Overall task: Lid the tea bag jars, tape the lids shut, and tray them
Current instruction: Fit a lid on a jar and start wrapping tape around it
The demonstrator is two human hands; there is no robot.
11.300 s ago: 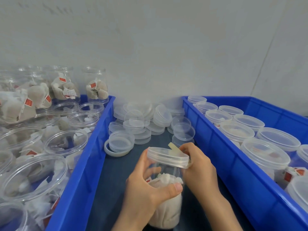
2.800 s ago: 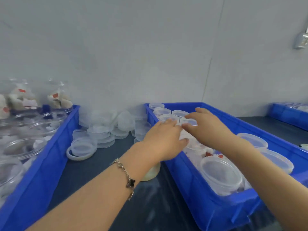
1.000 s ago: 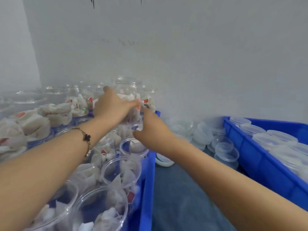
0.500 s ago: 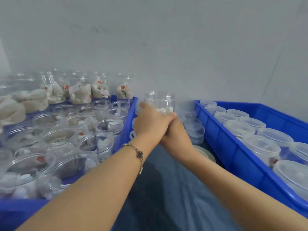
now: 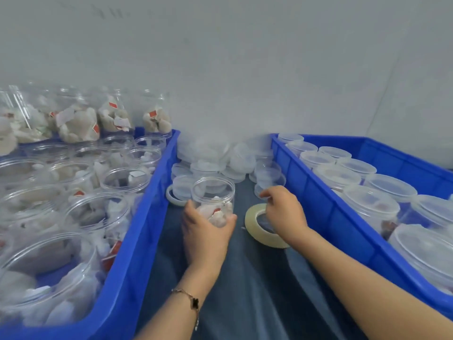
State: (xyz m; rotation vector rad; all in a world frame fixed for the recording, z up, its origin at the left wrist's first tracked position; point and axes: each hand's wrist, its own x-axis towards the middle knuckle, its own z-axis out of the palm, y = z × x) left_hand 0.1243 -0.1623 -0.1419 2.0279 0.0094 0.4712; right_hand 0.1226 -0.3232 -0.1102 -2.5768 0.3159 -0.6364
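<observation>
Lidding step on one open jar (image 5: 212,197), upright on the dark worktop (image 5: 257,290) between the two blue trays.

Left hand (image 5: 206,231) wrapped round the jar's near lower wall, fingers (image 5: 229,220) curled onto the clear plastic, tea bags visible inside, mouth bare. Right hand (image 5: 284,212) out to the right of the jar, fingers (image 5: 266,193) bent and pinching at the rim of a loose lid (image 5: 268,186) in the pile of lids (image 5: 220,160) against the far wall; contact seems made, though whether the lid is already lifted cannot be told.

To do it well: jar kept flat and steady under the left grip, one single lid taken rather than a nested pair, brought level over the mouth, then pressed or turned evenly until seated all round. No tilt, or the tea bags near the rim may catch under the edge.

Tape roll (image 5: 263,228) lying flat just beneath the right wrist, near right of the jar, handy for the sealing to follow.

Left tray (image 5: 147,217) full of open, filled jars awaiting lids. Right tray (image 5: 326,204) holding lidded jars, with room apparently left at its near end. Much of the task likely ahead, judging by the unlidded stock.
</observation>
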